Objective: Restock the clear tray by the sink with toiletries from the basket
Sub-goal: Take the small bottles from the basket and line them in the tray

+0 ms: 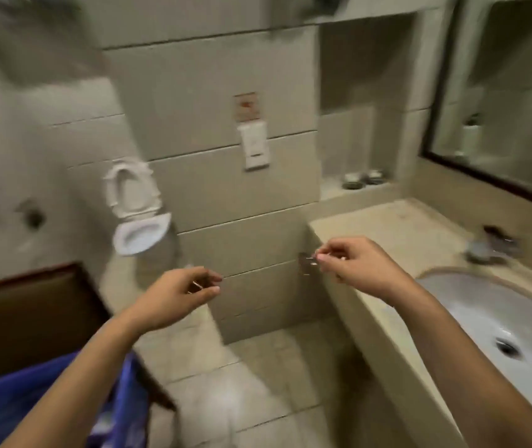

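Both my hands are raised in front of me above the floor, left of the counter. My left hand (183, 294) pinches with thumb and fingers at one end of a see-through thing. My right hand (355, 265) pinches the other end, where a shiny edge (308, 260) glints. It looks like the clear tray, but blur and transparency hide most of it. The blue basket (28, 402) sits at the bottom left under my left forearm, and its contents are hardly visible.
The beige counter (397, 227) holds a white sink (491, 321) and a faucet (491, 245) on the right, below a mirror (500, 124). A wall niche holds small jars (363, 180). A toilet (135, 218) stands far left and a brown wooden panel (28, 315) near left.
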